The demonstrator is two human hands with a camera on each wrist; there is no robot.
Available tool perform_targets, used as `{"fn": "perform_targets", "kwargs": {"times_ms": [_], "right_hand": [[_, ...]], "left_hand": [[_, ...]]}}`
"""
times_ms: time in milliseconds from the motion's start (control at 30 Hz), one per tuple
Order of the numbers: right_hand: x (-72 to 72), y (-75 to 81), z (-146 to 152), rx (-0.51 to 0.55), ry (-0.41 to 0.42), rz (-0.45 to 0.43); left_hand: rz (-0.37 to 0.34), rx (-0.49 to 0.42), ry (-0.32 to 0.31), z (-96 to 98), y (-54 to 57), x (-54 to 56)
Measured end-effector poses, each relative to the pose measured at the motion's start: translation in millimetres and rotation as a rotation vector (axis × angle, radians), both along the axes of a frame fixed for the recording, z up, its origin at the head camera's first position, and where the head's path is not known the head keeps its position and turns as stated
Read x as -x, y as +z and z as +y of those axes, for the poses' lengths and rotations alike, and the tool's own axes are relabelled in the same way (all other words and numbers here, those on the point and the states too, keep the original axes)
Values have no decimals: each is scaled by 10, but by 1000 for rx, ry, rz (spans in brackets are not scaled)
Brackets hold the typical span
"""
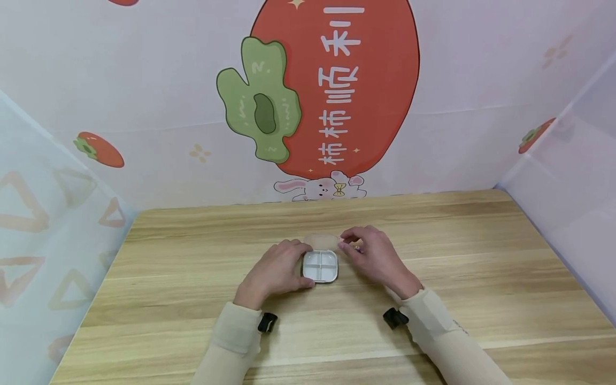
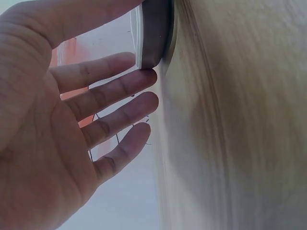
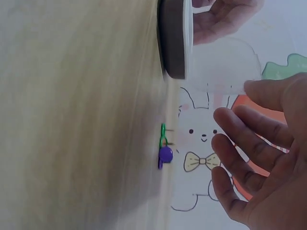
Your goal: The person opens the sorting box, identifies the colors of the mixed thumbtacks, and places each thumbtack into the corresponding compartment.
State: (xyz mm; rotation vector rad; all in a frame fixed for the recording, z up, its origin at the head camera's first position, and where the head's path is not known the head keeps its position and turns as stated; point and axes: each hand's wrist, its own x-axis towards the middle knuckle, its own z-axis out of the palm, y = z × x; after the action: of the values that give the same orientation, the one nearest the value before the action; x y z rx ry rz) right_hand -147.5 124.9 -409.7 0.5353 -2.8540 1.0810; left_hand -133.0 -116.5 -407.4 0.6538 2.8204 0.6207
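A small pill box [image 1: 320, 266] with a dark outside and four white compartments sits on the table. Its clear lid [image 1: 321, 241] stands raised at the far side. My left hand [image 1: 281, 267] grips the box from the left, thumb at the near edge and a fingertip at the far corner. On the other side, my right hand [image 1: 372, 255] touches the edge of the lid with the thumb, as the right wrist view shows; its other fingers are loosely bent. Below it on the table lie a small green piece [image 3: 163, 130] and a purple round piece [image 3: 166, 154].
The wood-grain table [image 1: 457, 251] is bounded at the back by a white printed cloth [image 1: 183, 176] with a large red persimmon and a rabbit. Similar cloths hang at the left and right sides. Both wrists carry black camera mounts.
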Motion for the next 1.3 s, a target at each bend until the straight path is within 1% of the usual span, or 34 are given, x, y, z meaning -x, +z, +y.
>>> {"fn": "perform_targets", "kwargs": {"times_ms": [67, 233, 433, 667, 900, 1100, 1300], "right_hand": [[15, 0, 35, -27, 5, 12], [58, -12, 137, -94, 35, 71], [96, -44, 226, -162, 57, 131], [111, -68, 247, -250, 74, 134], [113, -126, 231, -259, 97, 166], [113, -141, 206, -270, 114, 171], [142, -143, 199, -291, 132, 173]], "left_hand": [[12, 10, 4, -3, -5, 6], [47, 29, 22, -3, -29, 25], [77, 32, 42, 16, -44, 37], [83, 22, 65, 29, -62, 34], [66, 43, 91, 25, -90, 48], [63, 41, 94, 33, -114, 101], [68, 46, 93, 29, -115, 143]]}}
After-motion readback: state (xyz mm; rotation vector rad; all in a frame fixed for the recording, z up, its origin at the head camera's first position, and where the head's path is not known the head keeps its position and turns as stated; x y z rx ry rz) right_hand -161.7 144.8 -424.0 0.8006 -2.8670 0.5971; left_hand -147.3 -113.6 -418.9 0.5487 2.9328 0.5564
